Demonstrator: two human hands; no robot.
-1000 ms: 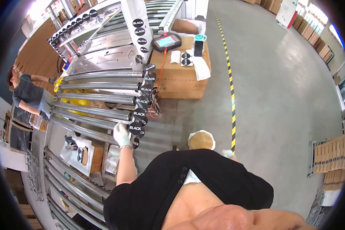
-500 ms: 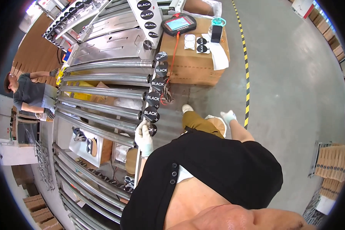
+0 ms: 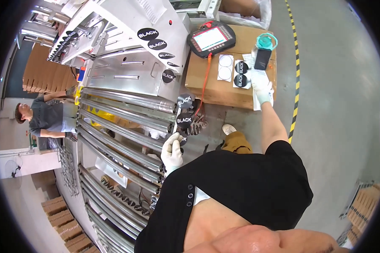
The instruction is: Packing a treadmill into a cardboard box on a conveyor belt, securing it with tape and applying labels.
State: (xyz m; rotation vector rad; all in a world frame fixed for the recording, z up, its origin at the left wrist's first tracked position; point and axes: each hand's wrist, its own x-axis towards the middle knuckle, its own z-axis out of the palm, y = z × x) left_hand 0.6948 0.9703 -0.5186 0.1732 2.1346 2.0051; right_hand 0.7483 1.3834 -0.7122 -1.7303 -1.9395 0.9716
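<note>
My left hand, in a white glove, is at the near side of the roller conveyor, fingers bent together. Anything pinched there is too small to make out. Beside its fingertips is a round black sticker, with another black sticker further along the same edge. My right hand, also gloved, reaches over the cardboard box. Its fingers stretch onto a white paper strip that hangs past the box edge. Close by lie a sheet with two black stickers and a sheet with two blank circles.
A handheld control panel with a red cable rests on the box. Near it stands a teal-topped bottle with a dark phone-like object against it. Another person stands across the conveyor. Yellow-black tape marks the floor.
My right hand has swung forward from beside my body onto the paper strip on the box. My left hand stays by the conveyor edge. The whole view has shifted, bringing the box closer.
</note>
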